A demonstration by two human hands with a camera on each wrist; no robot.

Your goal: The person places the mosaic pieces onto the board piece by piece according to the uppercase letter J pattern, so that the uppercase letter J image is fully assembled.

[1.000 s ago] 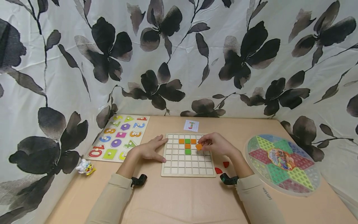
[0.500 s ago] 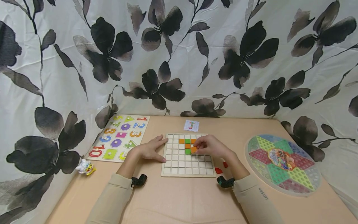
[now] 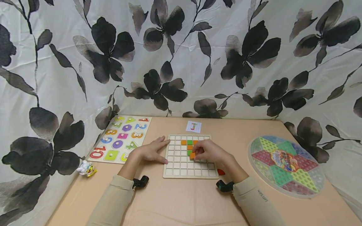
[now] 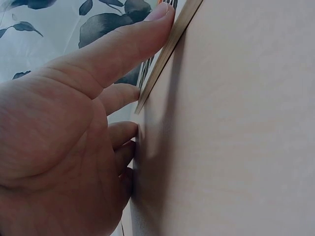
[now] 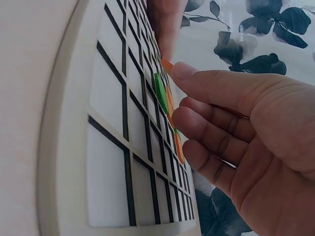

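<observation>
A pale wooden grid board lies mid-table in the head view. Several orange and green square tiles sit in its cells, among them an orange tile and a green tile. My right hand pinches another orange square tile between thumb and fingers, just over the cells below the green one. In the right wrist view that tile's edge shows at the thumb tip, tilted. Along the board's left edge rests my left hand, fingers extended; its thumb touches the rim.
A small pattern card lies behind the board. To the left are a number-and-shape puzzle and a small toy figure. On the right lies a round star-patterned game board. A red piece sits by the grid's lower right corner.
My right hand has carried the orange tile left and slightly toward me, from the right of the placed tiles to the column's lower end. It now hides one red piece. My left hand stays put.
</observation>
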